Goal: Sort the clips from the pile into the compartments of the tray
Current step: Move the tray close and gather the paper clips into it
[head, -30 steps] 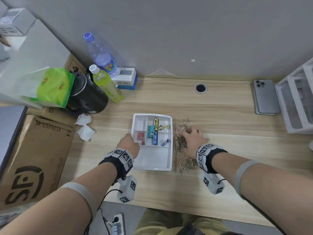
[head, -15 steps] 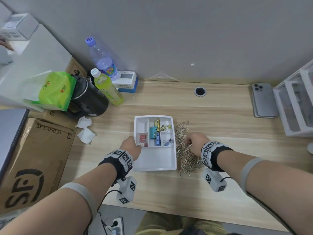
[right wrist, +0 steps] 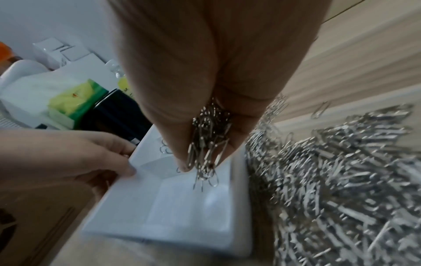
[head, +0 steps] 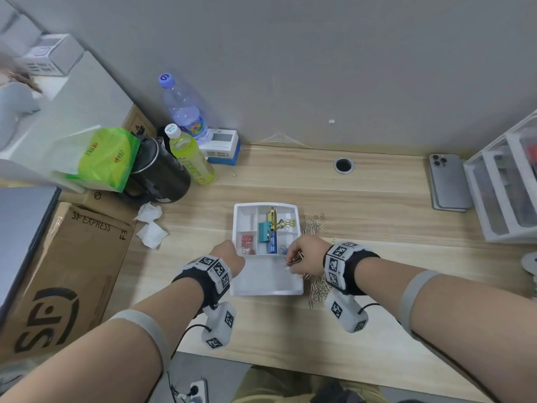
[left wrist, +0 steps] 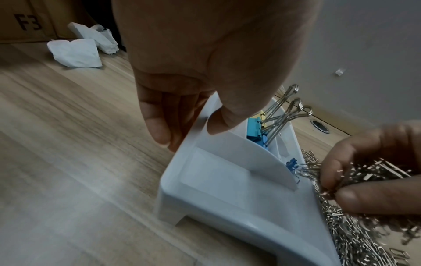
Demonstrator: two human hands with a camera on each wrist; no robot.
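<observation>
Tabletop [head: 377, 199]: tray [head: 267, 291] centre, pile [head: 318, 289] touching its right wall. My left hand [head: 228, 257] pinches left rim. My right hand [head: 306, 257] clenches clips [right wrist: 206, 144], directly above big near compartment, clips' long axes pointing down.

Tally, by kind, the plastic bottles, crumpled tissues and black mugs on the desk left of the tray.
Plastic bottles: 2 (clear bottle, yellow-green bottle)
Crumpled tissues: 2 (far tissue, near tissue)
Black mug: 1
Total: 5
</observation>
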